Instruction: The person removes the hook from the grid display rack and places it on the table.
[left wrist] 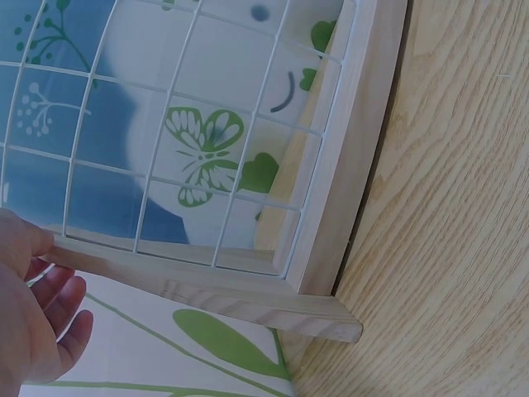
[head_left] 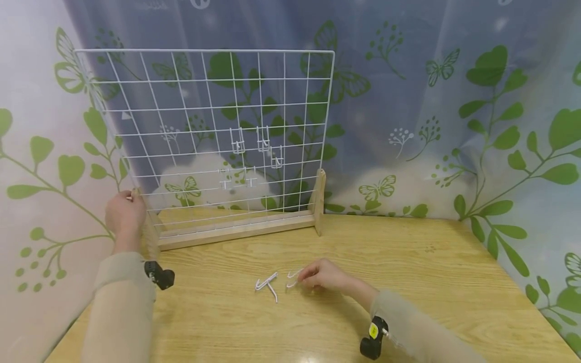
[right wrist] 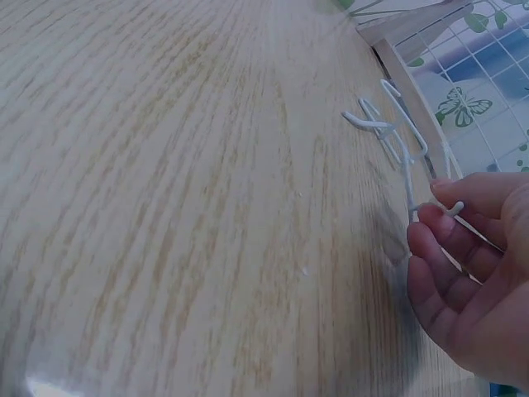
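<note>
My left hand (head_left: 125,214) grips the top of the wooden side post (head_left: 152,229) at the left end of a white wire grid rack (head_left: 181,108). In the left wrist view its thumb and forefinger are at the wood, the other fingers loosely bent below. Low over the table, my right hand (head_left: 324,275) pinches a white wire hook (right wrist: 457,208) between thumb and fingertips. Its bent prongs stick out to the left in the head view. Beside it, another white wire hook (head_left: 271,287) lies on the table.
Several white hooks (head_left: 238,146) hang on the middle of the grid. The rack stands upright in a wooden base (head_left: 236,230) at the back left of the wood-grain table (head_left: 408,262). Behind it hangs a leaf-and-butterfly patterned curtain (head_left: 376,111).
</note>
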`<action>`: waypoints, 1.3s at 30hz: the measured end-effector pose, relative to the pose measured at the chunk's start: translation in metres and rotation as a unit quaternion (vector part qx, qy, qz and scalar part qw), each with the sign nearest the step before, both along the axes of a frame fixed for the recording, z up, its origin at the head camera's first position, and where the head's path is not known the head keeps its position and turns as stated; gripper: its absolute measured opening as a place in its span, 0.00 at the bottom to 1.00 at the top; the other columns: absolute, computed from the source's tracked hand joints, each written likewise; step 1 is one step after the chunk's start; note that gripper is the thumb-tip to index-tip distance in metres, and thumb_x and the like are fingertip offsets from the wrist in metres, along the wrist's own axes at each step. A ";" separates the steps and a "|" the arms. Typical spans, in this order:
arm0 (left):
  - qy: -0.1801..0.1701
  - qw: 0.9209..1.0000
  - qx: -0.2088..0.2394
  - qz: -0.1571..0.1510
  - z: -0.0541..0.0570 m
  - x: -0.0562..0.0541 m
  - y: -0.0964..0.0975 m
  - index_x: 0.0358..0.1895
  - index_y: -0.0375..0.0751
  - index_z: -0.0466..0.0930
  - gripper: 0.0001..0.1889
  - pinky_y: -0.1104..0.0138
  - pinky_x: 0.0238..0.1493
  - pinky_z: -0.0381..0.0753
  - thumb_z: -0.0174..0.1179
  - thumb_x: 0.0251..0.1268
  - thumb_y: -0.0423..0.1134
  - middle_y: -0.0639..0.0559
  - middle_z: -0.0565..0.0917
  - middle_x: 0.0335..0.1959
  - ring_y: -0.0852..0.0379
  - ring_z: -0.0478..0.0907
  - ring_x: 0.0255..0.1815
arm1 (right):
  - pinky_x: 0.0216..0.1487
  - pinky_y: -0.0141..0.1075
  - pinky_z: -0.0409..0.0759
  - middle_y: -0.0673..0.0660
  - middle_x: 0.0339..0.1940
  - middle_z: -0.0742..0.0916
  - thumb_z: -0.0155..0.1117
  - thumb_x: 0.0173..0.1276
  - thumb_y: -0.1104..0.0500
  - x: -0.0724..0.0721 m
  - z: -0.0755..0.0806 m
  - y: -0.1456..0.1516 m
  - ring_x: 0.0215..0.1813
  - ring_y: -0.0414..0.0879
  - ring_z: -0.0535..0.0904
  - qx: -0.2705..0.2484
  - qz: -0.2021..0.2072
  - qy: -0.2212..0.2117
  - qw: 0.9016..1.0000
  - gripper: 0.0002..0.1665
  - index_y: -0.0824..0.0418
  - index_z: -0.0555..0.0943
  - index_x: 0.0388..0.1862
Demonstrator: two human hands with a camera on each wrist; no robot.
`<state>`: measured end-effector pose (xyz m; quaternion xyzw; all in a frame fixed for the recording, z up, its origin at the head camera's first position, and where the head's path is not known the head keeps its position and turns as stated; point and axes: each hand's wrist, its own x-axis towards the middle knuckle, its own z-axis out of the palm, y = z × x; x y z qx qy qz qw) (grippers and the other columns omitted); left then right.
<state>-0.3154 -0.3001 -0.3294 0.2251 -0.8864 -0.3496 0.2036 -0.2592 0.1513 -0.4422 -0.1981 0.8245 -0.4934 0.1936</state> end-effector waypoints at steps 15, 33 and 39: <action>0.005 1.000 -0.001 0.000 0.004 0.001 0.003 0.60 0.33 0.69 0.26 0.47 0.53 0.67 0.35 0.72 0.48 0.34 0.75 0.56 0.34 0.70 0.56 | 0.24 0.28 0.69 0.50 0.22 0.80 0.61 0.60 0.67 -0.001 -0.008 -0.005 0.23 0.38 0.70 -0.009 0.035 -0.010 0.999 0.08 0.68 0.83 0.37; -0.006 1.000 -0.002 0.000 0.000 0.000 -0.001 0.60 0.35 0.69 0.26 0.48 0.52 0.68 0.34 0.72 0.49 0.35 0.75 0.56 0.34 0.70 0.55 | 0.23 0.27 0.68 0.50 0.21 0.82 0.61 0.60 0.67 0.002 -0.006 -0.002 0.22 0.39 0.71 0.012 0.051 0.009 0.999 0.08 0.69 0.84 0.36; -0.006 1.000 -0.002 0.002 0.000 0.000 -0.001 0.60 0.35 0.70 0.26 0.48 0.51 0.68 0.34 0.72 0.49 0.35 0.75 0.55 0.35 0.70 0.55 | 0.25 0.28 0.70 0.54 0.26 0.84 0.62 0.59 0.67 -0.001 -0.003 0.001 0.25 0.39 0.73 0.008 0.048 0.013 0.999 0.08 0.70 0.83 0.35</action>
